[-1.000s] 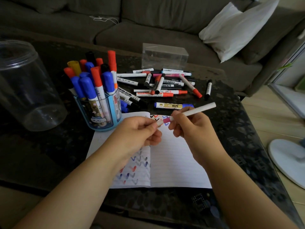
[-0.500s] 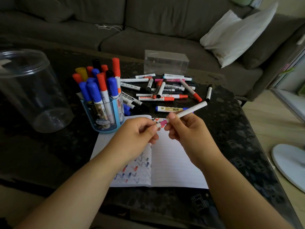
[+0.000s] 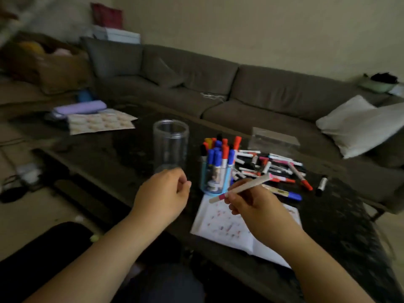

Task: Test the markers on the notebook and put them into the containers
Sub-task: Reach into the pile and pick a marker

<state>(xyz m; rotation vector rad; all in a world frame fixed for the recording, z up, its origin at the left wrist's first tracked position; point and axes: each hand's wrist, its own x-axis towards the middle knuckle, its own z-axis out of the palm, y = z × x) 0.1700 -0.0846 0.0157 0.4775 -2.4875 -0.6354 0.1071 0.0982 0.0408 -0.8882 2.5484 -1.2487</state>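
Above the open notebook (image 3: 220, 226): right hand (image 3: 251, 204) grasping a white marker (image 3: 240, 189); left hand (image 3: 161, 193), fingers curled, contents indiscernible, near clear jar (image 3: 170, 145).

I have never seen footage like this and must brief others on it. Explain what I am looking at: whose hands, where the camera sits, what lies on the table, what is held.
There is no machine here. A person wears a wide-angle camera on the head, so the single view looks forward and down over their own two bare arms.

The right hand grips a white marker with a pink band, its fingers curled round it above an open notebook covered in small test marks. The left hand holds nothing that shows; its fingers are loosely curled near a clear jar.

On the dark table stand that jar and a blue cup packed with upright markers. Behind the cup lies a loose pile of markers, then a clear box. A grey sofa with a white pillow runs behind.
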